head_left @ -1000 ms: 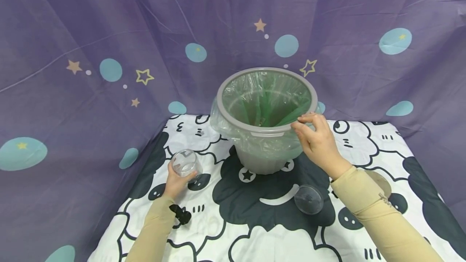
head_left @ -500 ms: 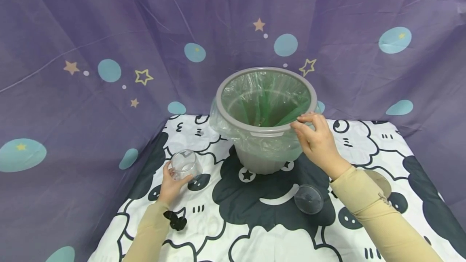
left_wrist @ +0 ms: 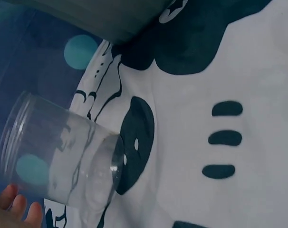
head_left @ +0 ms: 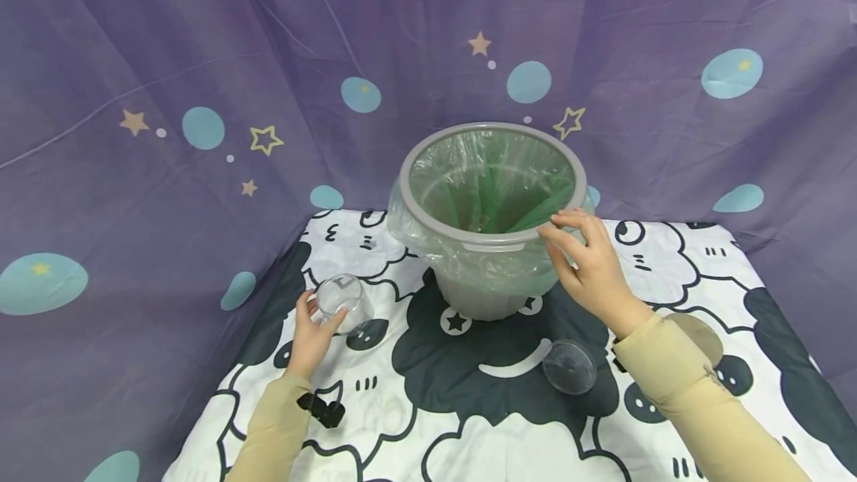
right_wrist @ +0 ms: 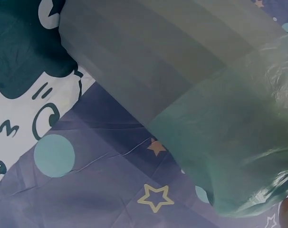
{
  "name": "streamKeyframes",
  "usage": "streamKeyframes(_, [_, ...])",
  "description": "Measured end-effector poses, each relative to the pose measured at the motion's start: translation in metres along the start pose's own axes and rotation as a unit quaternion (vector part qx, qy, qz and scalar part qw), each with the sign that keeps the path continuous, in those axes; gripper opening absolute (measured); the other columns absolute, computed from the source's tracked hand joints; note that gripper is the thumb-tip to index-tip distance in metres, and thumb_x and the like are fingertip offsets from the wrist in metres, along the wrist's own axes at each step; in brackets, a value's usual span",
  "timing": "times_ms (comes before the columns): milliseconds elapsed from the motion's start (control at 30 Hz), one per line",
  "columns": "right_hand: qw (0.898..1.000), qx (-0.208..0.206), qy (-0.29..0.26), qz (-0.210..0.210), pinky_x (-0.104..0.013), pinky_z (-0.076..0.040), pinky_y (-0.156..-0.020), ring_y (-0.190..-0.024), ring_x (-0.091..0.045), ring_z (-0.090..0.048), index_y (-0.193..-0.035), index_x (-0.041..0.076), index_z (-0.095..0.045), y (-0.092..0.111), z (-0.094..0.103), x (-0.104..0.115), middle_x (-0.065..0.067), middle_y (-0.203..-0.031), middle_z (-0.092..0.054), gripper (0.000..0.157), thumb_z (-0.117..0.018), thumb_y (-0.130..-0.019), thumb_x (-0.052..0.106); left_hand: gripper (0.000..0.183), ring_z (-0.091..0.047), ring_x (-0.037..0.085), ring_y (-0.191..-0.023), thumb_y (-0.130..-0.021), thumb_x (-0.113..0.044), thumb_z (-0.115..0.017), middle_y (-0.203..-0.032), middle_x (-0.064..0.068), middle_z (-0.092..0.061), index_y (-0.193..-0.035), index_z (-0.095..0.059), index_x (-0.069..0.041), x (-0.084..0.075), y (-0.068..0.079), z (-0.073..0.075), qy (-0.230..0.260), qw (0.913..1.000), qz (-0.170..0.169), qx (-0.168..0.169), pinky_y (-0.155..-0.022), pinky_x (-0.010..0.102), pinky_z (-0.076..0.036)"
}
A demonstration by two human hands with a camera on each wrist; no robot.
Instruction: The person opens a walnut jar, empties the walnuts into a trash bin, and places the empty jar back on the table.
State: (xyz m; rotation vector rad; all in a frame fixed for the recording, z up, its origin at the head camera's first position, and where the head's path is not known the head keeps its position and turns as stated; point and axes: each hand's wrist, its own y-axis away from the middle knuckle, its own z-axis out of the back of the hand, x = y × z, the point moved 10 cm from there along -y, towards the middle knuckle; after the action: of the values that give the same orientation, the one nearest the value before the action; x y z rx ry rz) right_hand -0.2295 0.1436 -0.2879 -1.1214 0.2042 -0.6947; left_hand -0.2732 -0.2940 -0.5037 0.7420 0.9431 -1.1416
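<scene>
A clear plastic jar (head_left: 344, 305) stands on the cloth to the left of the trash can (head_left: 474, 292). My left hand (head_left: 312, 337) is spread beside the jar, its thumb overlapping the jar's side in the head view. In the left wrist view its fingertips (left_wrist: 19, 207) lie loosely near the jar's ringed mouth. My right hand (head_left: 592, 270) reaches up to the front right of the grey trash can's rim, thumb and forefinger tips together there, over the folded-down edge of the green liner bag (right_wrist: 220, 137). At the right wrist view's edge only a fingertip shows.
A clear round lid (head_left: 569, 367) lies on the cloth in front of the trash can. A beige round thing (head_left: 703, 337) is partly hidden behind the right sleeve. A purple patterned curtain (head_left: 415, 13) hangs behind the cloth-covered table (head_left: 482, 452).
My left hand has loosened from the jar and shifted slightly left and back, its thumb moving over the jar's side. The jar stays put. The right hand keeps its place at the rim.
</scene>
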Motion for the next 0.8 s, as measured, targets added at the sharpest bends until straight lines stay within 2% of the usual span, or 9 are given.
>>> streamKeyframes(167, [1.000, 0.010, -0.020, 0.004, -0.039, -0.033, -0.110, -0.121, -0.038, -0.048, -0.108, 0.002, -0.063, 0.007, 0.001, 0.001, -0.022, -0.120, -0.054, 0.031, -0.045, -0.100, 0.025, 0.076, -0.026, 0.041, -0.137, -0.090, -0.019, -0.064, -0.144, 0.028, -0.026, -0.147, -0.016, -0.001, -0.010, 0.001, 0.004, 0.004, 0.9995, -0.014, -0.029, -0.113, 0.051, -0.027])
streamKeyframes(267, [1.000, -0.001, -0.028, 0.000, -0.038, -0.034, -0.109, -0.122, -0.036, -0.048, -0.105, 0.001, -0.064, 0.012, 0.005, 0.001, -0.022, -0.123, -0.054, 0.031, -0.045, -0.100, 0.025, 0.071, -0.028, 0.041, -0.136, -0.091, -0.016, -0.062, -0.143, 0.027, -0.029, -0.145, -0.020, 0.003, -0.016, 0.003, 0.007, 0.007, 0.9986, -0.026, -0.046, -0.112, 0.051, -0.028])
streamKeyframes(367, [1.000, -0.019, -0.024, -0.005, -0.034, -0.040, -0.095, -0.110, -0.036, -0.053, -0.102, 0.000, -0.065, 0.019, 0.010, 0.001, -0.022, -0.116, -0.057, 0.032, -0.045, -0.100, 0.025, 0.065, -0.031, 0.041, -0.133, -0.091, -0.013, -0.061, -0.140, 0.028, -0.033, -0.143, -0.025, 0.005, -0.022, 0.006, 0.009, 0.015, 0.9970, -0.042, -0.064, -0.110, 0.053, -0.029])
streamKeyframes(467, [0.999, -0.031, -0.021, -0.012, -0.034, -0.040, -0.083, -0.096, -0.035, -0.054, -0.100, -0.002, -0.065, 0.028, 0.013, -0.001, -0.023, -0.105, -0.059, 0.033, -0.045, -0.100, 0.025, 0.060, -0.033, 0.041, -0.131, -0.091, -0.010, -0.059, -0.137, 0.028, -0.037, -0.140, -0.029, 0.006, -0.026, 0.009, 0.011, 0.022, 0.9948, -0.055, -0.082, -0.109, 0.053, -0.030])
streamKeyframes(567, [0.999, -0.021, -0.029, -0.027, -0.028, -0.041, -0.085, -0.091, -0.032, -0.055, -0.098, -0.003, -0.065, 0.040, 0.011, -0.007, -0.022, -0.099, -0.059, 0.033, -0.045, -0.099, 0.022, 0.055, -0.036, 0.040, -0.128, -0.090, -0.007, -0.058, -0.134, 0.027, -0.040, -0.137, -0.033, 0.007, -0.029, 0.012, 0.013, 0.032, 0.9917, -0.068, -0.104, -0.107, 0.054, -0.031])
streamKeyframes(633, [0.998, -0.013, -0.035, -0.042, -0.022, -0.041, -0.088, -0.092, -0.029, -0.055, -0.097, -0.002, -0.066, 0.049, 0.009, -0.011, -0.020, -0.098, -0.059, 0.027, -0.048, -0.096, 0.018, 0.052, -0.038, 0.039, -0.127, -0.090, -0.005, -0.057, -0.132, 0.027, -0.042, -0.135, -0.036, 0.007, -0.030, 0.015, 0.013, 0.041, 0.9895, -0.075, -0.116, -0.106, 0.054, -0.031])
streamKeyframes(733, [0.997, 0.001, -0.037, -0.061, -0.018, -0.042, -0.088, -0.091, -0.026, -0.057, -0.096, -0.001, -0.066, 0.061, 0.006, -0.016, -0.016, -0.096, -0.060, 0.014, -0.056, -0.086, 0.002, 0.048, -0.041, 0.038, -0.125, -0.090, -0.004, -0.057, -0.130, 0.026, -0.045, -0.133, -0.038, 0.007, -0.030, 0.017, 0.011, 0.056, 0.9883, -0.073, -0.122, -0.106, 0.052, -0.033])
streamKeyframes(800, [0.996, 0.015, -0.033, -0.078, -0.017, -0.043, -0.085, -0.088, -0.023, -0.058, -0.097, 0.001, -0.067, 0.068, 0.003, -0.019, -0.013, -0.096, -0.061, 0.021, -0.060, -0.078, -0.008, 0.047, -0.041, 0.037, -0.124, -0.090, -0.003, -0.056, -0.130, 0.026, -0.045, -0.133, -0.038, 0.007, -0.030, 0.019, 0.008, 0.075, 0.9877, -0.070, -0.118, -0.107, 0.051, -0.033])
